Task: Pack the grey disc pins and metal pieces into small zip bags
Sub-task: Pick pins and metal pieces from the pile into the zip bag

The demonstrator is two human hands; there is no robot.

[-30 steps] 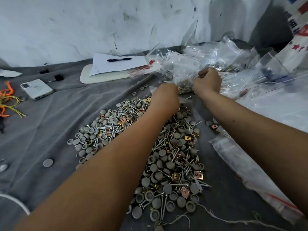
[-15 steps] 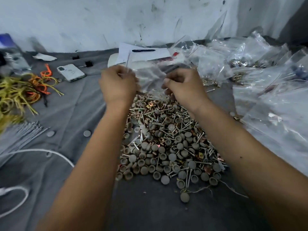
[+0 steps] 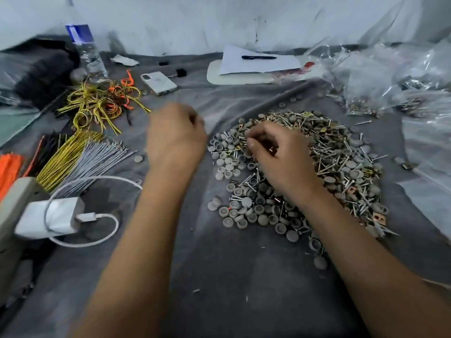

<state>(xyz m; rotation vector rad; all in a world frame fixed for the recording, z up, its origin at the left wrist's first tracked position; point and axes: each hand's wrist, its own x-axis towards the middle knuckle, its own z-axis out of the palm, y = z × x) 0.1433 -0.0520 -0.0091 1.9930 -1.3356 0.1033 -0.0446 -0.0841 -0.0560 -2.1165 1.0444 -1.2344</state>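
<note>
A heap of grey disc pins, screws and small copper-coloured metal pieces [image 3: 341,167] lies on the grey cloth [image 3: 244,276], right of centre. My right hand [image 3: 275,154] sits on the heap's left part, palm down. Its fingers are curled and pinch small metal pieces from the heap. To the left, my left hand [image 3: 175,135] hovers over bare cloth. It is blurred and curled with its back towards me, so whatever it holds is hidden. Filled clear zip bags [image 3: 366,79] are piled at the back right, and flat empty bags [image 3: 429,147] lie at the right edge.
Yellow and orange wire loops [image 3: 102,103] and straight wire bundles [image 3: 97,159] cover the left side. A white charger with its cable [image 3: 52,217] sits at the near left. A phone [image 3: 158,82], a water bottle [image 3: 89,52] and paper with a pen [image 3: 256,62] lie at the back.
Both hands have dropped from the clear bag they held up. My right hand has come down onto the heap and my left has swung left. The view has turned left.
</note>
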